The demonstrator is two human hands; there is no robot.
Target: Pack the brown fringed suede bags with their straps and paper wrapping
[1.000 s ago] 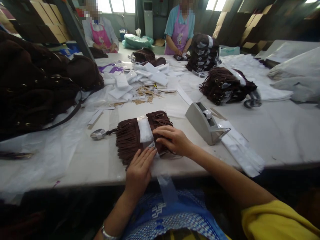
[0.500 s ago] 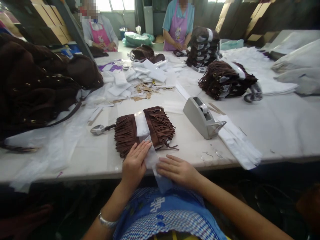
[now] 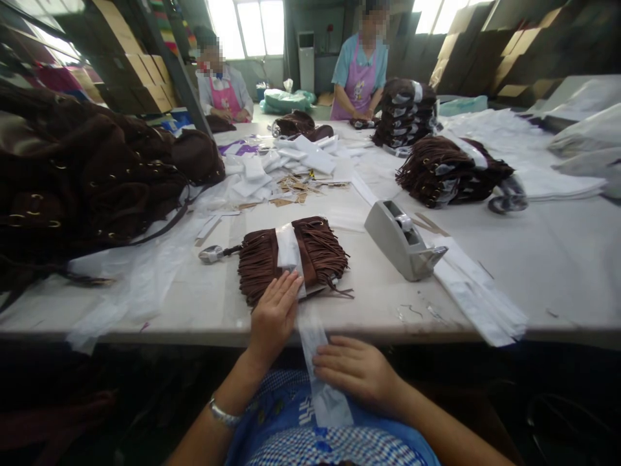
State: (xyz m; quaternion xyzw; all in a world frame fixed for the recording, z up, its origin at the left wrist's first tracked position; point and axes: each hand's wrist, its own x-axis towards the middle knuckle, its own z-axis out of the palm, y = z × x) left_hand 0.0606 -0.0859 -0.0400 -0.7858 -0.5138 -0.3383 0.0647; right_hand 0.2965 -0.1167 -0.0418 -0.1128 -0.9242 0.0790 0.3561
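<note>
In front of me on the table lies a brown fringed bag (image 3: 320, 259), with a white strip (image 3: 290, 244) across its middle. A translucent plastic strip (image 3: 310, 330) runs from the bag's front over the table edge towards my apron. My left hand (image 3: 275, 310) rests flat, fingers stretched out, on the strip at the bag's front edge. Lower down, my right hand (image 3: 359, 369) has its fingers extended against the strip's right side; its thumb is hidden. A foil-like wrapped piece (image 3: 211, 254) sticks out at the bag's left on a short strap.
Right of the bag stands a grey tape dispenser (image 3: 405, 239) beside white paper strips (image 3: 478, 291). Brown bags pile up at left (image 3: 97, 175), with wrapped bundles (image 3: 451, 168) at back right. White packets (image 3: 310, 155) litter the middle. Two people work across the table.
My right hand has moved down towards my lap, and the plastic strip now hangs further below the table edge. My left hand stays on the bag. The whole view has tilted up slightly.
</note>
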